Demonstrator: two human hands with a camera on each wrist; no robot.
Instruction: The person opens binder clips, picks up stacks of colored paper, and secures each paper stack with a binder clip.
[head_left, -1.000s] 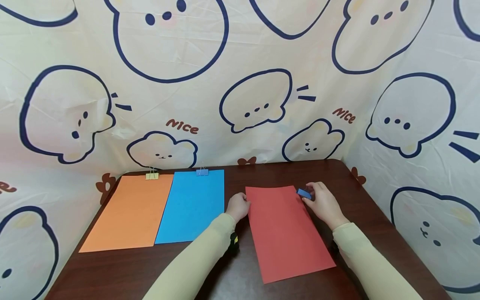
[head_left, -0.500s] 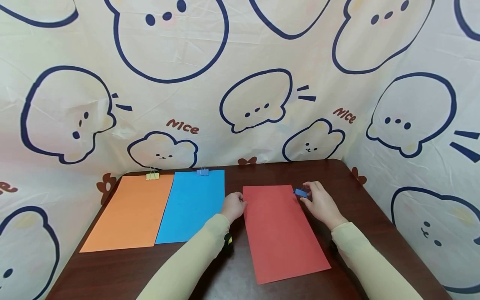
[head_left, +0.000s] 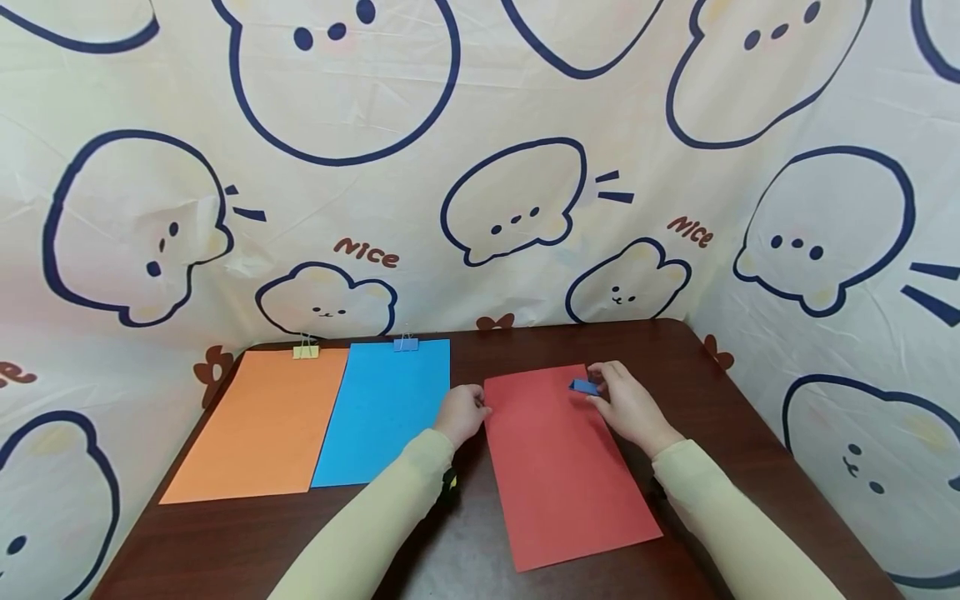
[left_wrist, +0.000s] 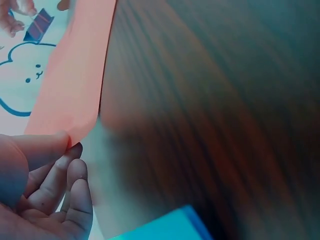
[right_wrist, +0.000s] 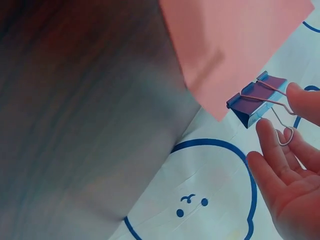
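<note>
My left hand (head_left: 462, 413) pinches the far left corner of a red sheet of paper (head_left: 566, 475) between thumb and forefinger, as the left wrist view shows. My right hand (head_left: 632, 407) holds a blue binder clip (head_left: 584, 387) by its wire handles, thumb on one and fingers at the other. In the head view the clip overlaps the sheet's far right area. The right wrist view has the binder clip (right_wrist: 257, 100) beside the paper's far edge (right_wrist: 265, 62); whether they touch I cannot tell.
On the left of the dark wooden table (head_left: 480, 550) lie an orange sheet (head_left: 255, 433) with a yellow binder clip (head_left: 306, 352) and a blue sheet (head_left: 382, 417) with a blue binder clip (head_left: 406, 343). A patterned cloth (head_left: 420, 192) surrounds the table's far sides.
My right hand has moved left with the binder clip, from beside the red sheet to over its far right area. The left hand and sheet have shifted slightly left.
</note>
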